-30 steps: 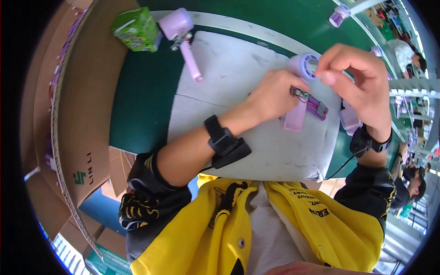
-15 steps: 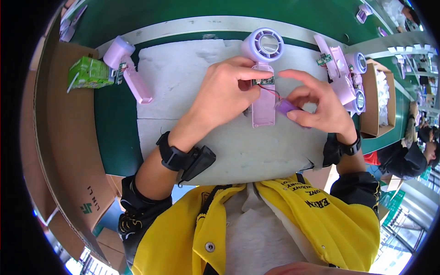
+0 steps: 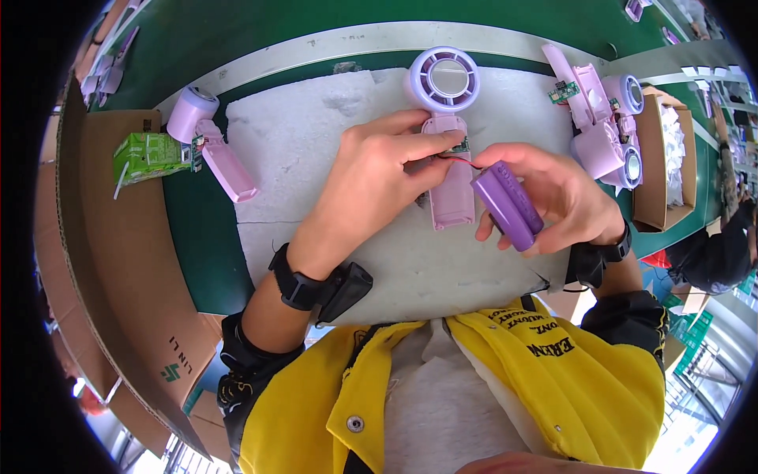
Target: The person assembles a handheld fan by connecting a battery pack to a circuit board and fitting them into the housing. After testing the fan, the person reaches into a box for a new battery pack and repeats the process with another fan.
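Observation:
A pink handheld fan [image 3: 452, 201] lies with its handle shell uncovered and its round lilac fan head [image 3: 446, 77] pointing away from me. My left hand [image 3: 387, 158] pinches at the small green circuit board [image 3: 462, 145] near the top of the handle; its fingertips partly cover the board. In my right hand [image 3: 564, 193] is a purple battery pack [image 3: 509, 205], which looks like two cells side by side, tilted just right of the handle. Thin red and black wires [image 3: 464, 160] run between the pack and the area under my left fingers.
White foam sheeting [image 3: 292, 118] covers the green bench [image 3: 197, 253]. On the left are another opened fan [image 3: 225, 162], a green carton [image 3: 146, 162] and a large cardboard box [image 3: 118, 261]. Several fan parts [image 3: 596, 154] lie at right, beside a small box [image 3: 655, 197] of white pieces.
My right hand has turned the purple battery pack and lifted it, so its broad side shows now. My left hand stays at the circuit board, its fingers slightly shifted.

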`<control>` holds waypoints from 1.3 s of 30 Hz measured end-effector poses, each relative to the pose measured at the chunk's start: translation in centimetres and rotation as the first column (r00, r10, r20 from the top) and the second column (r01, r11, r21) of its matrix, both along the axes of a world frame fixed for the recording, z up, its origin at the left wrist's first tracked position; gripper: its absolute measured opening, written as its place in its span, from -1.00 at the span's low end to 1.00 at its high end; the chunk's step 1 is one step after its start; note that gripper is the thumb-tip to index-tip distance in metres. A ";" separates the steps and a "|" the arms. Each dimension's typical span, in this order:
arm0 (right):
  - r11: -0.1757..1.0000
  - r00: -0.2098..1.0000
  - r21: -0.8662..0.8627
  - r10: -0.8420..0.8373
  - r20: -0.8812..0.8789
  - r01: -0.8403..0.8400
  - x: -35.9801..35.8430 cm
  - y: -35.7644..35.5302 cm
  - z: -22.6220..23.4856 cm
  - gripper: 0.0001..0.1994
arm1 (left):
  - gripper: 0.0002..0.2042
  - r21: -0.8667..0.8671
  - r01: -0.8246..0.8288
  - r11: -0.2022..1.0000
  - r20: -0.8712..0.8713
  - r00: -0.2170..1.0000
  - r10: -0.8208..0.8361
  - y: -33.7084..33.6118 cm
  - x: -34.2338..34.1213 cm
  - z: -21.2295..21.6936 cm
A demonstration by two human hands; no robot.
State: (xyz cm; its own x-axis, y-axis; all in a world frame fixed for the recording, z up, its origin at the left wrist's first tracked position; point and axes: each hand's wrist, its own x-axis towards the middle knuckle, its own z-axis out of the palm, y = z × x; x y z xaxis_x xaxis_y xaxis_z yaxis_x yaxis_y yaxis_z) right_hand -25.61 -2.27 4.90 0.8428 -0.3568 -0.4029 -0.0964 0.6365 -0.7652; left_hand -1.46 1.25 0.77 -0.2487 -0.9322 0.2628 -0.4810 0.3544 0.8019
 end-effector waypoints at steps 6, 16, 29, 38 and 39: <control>0.915 1.000 -0.403 -0.021 -0.004 0.017 -0.8 -0.9 -1.9 -0.11 | -0.70 -0.056 0.016 0.998 0.022 1.000 -0.014 -0.1 -0.1 0.2; 0.568 0.970 -0.814 -0.104 -0.220 -0.123 1.3 1.0 -1.8 -0.20 | -0.68 -0.012 0.102 0.995 0.035 0.994 -0.102 -0.2 0.7 0.4; 0.087 0.964 -0.992 -0.245 -0.106 -0.087 2.5 3.4 -2.7 -0.32 | -0.62 0.018 0.146 0.989 0.099 0.984 -0.147 -0.1 1.1 1.0; 0.035 0.949 -0.996 -0.302 -0.089 -0.082 2.7 4.0 -3.0 -0.35 | -0.53 0.016 0.162 0.987 0.151 0.975 -0.162 0.0 1.3 1.1; 0.036 0.946 -0.996 -0.312 -0.088 -0.081 2.7 4.0 -3.0 -0.36 | -0.53 0.011 0.161 0.987 0.146 0.976 -0.161 0.0 1.2 1.1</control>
State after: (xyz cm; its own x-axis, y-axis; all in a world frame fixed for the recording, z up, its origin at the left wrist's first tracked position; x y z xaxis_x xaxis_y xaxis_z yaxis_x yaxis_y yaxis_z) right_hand -22.87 1.78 1.85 0.6999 -0.6581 0.2774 -0.3828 -0.6737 -0.6321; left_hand -0.21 1.24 1.85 -0.4309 -0.8767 0.2138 -0.5294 0.4375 0.7269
